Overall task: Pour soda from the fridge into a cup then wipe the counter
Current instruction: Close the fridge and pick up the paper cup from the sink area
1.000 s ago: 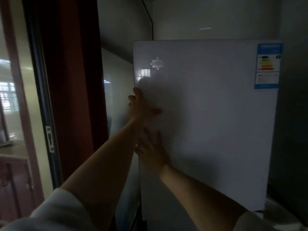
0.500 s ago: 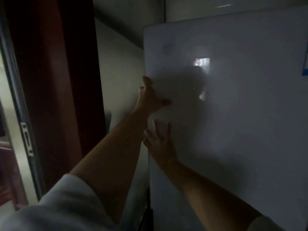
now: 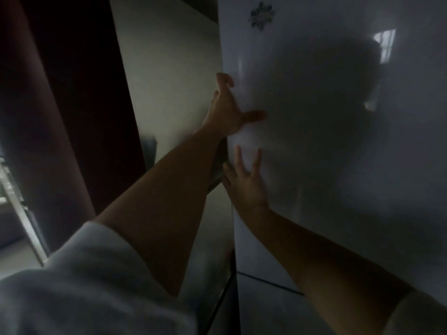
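Pale grey and glossy, the fridge's upper door (image 3: 362, 189) is filling the right of the frame as we are standing close before it in dim light. Our left hand (image 3: 227, 110) is gripping the door's left edge, fingers curling round behind it and thumb stretching across the front. Just below, our right hand (image 3: 244, 182) is pressing flat against the door face, fingers straight and spread, near the same edge. A dark strip (image 3: 217, 163) is showing along that edge between the two hands; we cannot tell whether the door is ajar. A snowflake emblem (image 3: 262, 17) is sitting near the door's top, a window's reflection (image 3: 384, 44) is glinting at upper right, and our shadow (image 3: 326, 105) is darkening the panel below them. A thin seam (image 3: 268, 282) is dividing this door from the lower door (image 3: 266, 310). A pale wall (image 3: 169, 81) is running left of the doors, with a dark red frame (image 3: 72, 105) left of it. A white sleeve (image 3: 84, 286) is covering our left upper arm.
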